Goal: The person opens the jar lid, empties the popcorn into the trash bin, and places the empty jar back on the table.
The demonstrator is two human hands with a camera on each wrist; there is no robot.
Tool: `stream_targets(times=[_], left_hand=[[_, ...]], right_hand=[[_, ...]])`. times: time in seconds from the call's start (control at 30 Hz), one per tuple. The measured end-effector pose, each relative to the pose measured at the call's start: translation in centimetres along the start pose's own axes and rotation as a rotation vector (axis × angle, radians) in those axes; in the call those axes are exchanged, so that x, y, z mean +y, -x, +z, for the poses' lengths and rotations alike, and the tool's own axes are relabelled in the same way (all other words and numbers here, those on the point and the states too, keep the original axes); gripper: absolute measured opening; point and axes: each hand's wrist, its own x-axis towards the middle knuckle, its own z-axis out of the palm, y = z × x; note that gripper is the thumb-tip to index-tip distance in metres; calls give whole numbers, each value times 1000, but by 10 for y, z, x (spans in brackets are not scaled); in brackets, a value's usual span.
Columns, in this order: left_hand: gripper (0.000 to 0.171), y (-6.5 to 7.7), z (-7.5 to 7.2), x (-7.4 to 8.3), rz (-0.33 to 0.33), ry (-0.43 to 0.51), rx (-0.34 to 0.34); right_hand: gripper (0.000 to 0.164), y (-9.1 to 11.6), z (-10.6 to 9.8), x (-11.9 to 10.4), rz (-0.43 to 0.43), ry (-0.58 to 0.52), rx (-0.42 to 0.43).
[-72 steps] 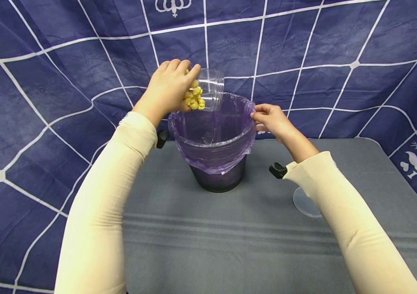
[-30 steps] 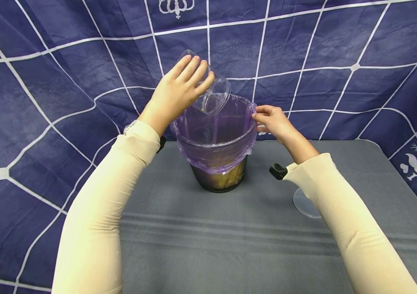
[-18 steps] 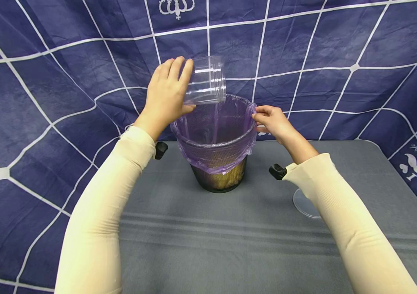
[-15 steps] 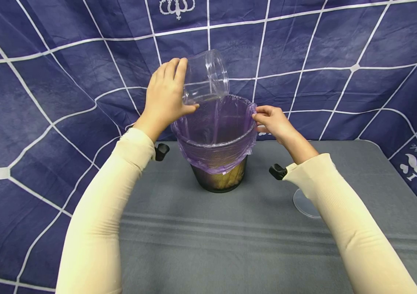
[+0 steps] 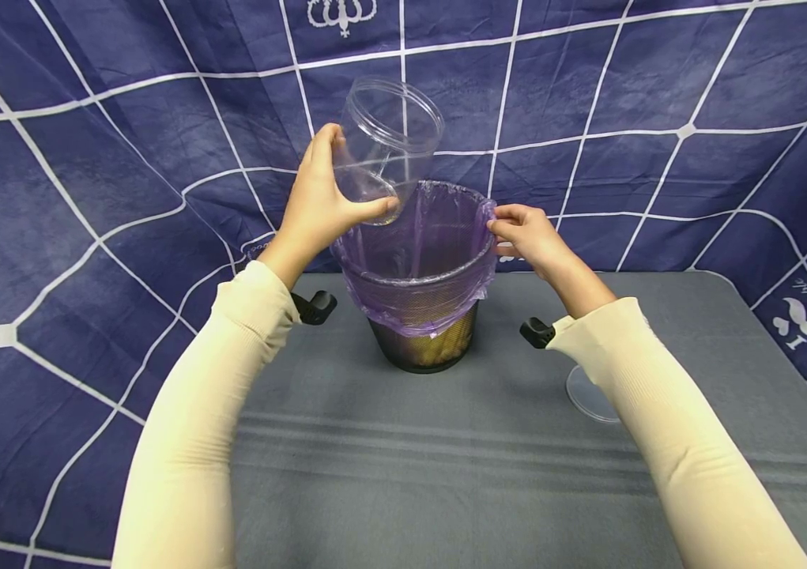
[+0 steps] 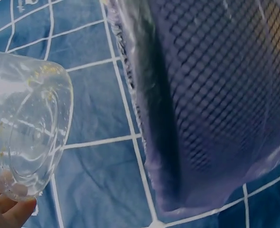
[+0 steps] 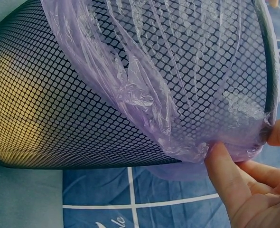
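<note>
My left hand (image 5: 321, 194) grips a clear plastic jar (image 5: 410, 158) over the left side of a black mesh wastebasket (image 5: 389, 344). The jar tilts with its mouth upward, and small yellow crumbs cling inside near its base in the left wrist view. A thin purple bin bag (image 5: 410, 304) lines the basket and folds down over its rim. At the right of the rim, my right hand (image 5: 527, 237) pinches the bag and rim between thumb and fingers. Through the mesh, yellow popcorn (image 7: 14, 109) shows low in the basket.
A clear round lid (image 5: 588, 395) lies on the grey table (image 5: 403, 474), partly behind the right sleeve (image 5: 666, 419). Blue cloth (image 5: 588, 87) with white lines hangs behind the table and along its sides.
The popcorn has left the jar and now shows at the basket's bottom. My left hand has turned the jar from mouth-down to mouth-up. My right hand has stayed at the rim.
</note>
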Motion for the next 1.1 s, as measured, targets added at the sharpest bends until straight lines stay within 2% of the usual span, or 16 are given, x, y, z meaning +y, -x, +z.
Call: stream_targets(times=[0.2,0.37,0.5,0.63,0.87,1.1], left_hand=[[96,12,-2,-1,-44,152,17],[94,24,0,-1,-15,275,74],[91,37,-1,2,7,338,96],[89,54,-5,12,30,381,94],[86,83,-12,43,76,507,70],[87,106,-4,50,166,582,34]], right_hand=[[45,0,0,0,-1,-4,0],[43,0,0,1,-4,-11,9],[43,-1,0,2,-8,-11,3],[44,-1,0,2,-10,-7,1],[43,0,0,1,-16,-5,4],[44,-1,0,1,-8,-2,4]])
